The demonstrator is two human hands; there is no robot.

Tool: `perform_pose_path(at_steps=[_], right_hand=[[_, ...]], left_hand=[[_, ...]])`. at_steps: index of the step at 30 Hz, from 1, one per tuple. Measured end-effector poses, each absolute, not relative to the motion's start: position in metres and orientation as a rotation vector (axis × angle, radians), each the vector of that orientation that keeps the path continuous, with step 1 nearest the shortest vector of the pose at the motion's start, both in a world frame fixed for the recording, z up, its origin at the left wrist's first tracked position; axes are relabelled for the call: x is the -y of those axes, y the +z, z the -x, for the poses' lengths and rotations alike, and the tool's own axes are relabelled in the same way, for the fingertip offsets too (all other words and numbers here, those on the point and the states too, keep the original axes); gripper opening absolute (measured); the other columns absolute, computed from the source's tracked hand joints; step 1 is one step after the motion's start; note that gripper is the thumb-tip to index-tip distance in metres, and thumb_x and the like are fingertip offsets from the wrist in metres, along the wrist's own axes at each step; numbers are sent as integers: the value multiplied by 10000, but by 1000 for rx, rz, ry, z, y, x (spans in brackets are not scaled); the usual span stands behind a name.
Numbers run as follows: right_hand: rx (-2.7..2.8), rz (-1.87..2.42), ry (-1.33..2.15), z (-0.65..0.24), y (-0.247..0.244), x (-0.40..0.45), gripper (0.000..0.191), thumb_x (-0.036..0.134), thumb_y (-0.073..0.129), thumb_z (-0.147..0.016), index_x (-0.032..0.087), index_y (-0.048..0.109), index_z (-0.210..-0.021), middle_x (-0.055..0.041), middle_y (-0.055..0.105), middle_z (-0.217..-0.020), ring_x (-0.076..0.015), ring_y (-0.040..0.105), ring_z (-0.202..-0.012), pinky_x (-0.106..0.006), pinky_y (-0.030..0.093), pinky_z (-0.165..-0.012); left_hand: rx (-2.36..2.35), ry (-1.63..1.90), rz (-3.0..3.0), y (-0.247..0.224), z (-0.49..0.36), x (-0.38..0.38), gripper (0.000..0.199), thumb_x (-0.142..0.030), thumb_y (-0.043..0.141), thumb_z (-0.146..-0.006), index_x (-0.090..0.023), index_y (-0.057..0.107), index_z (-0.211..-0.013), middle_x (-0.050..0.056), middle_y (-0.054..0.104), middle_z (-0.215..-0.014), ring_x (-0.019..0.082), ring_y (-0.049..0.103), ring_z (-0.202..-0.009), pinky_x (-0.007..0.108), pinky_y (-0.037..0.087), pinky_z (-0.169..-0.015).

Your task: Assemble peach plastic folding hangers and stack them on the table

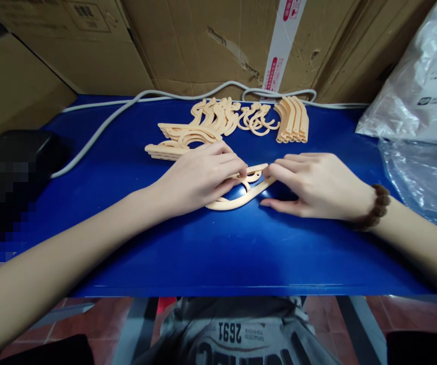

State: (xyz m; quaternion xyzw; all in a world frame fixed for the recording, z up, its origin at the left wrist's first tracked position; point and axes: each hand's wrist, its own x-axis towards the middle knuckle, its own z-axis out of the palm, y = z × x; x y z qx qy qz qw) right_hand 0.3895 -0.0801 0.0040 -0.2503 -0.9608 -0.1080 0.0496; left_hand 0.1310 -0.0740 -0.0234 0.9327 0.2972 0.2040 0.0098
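A cream plastic hanger point(243, 198) lies near the middle of the blue table. The fingers of my left hand point(206, 175) are closed on its left part and cover some of it. On the other side, my right hand point(313, 185) touches the hanger's right end with its fingertips, its thumb held apart and its palm down. Behind my left hand is a stack of folded cream hangers point(170, 147). Farther back lie cream curved pieces point(218, 114), several loose hooks point(258, 120) and a row of curved arm pieces point(292, 120).
A white cable point(106, 121) runs along the back and down the left side. Cardboard boxes point(203, 56) stand behind the table point(218, 258). A black object point(21, 167) is at left, clear plastic packaging point(423, 91) at right.
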Motion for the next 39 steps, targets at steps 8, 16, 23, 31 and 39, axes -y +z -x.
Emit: perform_pose_path(at_steps=[8,16,23,31,39], right_hand=[[2960,682,-259,-390,1,79,266,336,459,-1027,168,619,-898,-46,638,-791,-162,541,-669,-286,358,-658],[2947,558,-231,-386,0,84,223,271,486,-1007,164,618,-864,-19,594,-747,-160,510,-661,-284,370,-640],[2949,549,-159,-388,2,81,177,225,502,-968,171,623,-851,-8,563,-736,-152,485,-648,-275,356,-630],[2971,597,-95,-388,2,81,158,220,495,-931,188,590,-809,-7,560,-715,-142,482,-613,-281,335,-614],[2747,884,-122,-395,17,68,231,316,443,-1026,195,639,-1023,-64,718,-888,-184,638,-720,-315,403,-639]], left_hand=[[-869,806,-3201,-27,-130,70,205,-193,529,-1036,-158,723,-981,44,775,-1051,243,646,-970,379,438,-809],[-904,812,-3274,-28,-131,69,188,-202,545,-1026,-156,710,-950,41,774,-1001,243,651,-917,372,436,-774],[-971,779,-3255,-28,-133,70,204,-217,529,-1034,-159,705,-947,47,765,-990,241,640,-915,370,431,-788],[-1044,767,-3212,-28,-136,72,170,-222,562,-1014,-152,704,-952,51,749,-976,256,633,-929,380,433,-768],[-1103,743,-3199,-28,-140,76,228,-219,522,-1028,-146,714,-930,64,736,-933,266,624,-912,387,464,-770]])
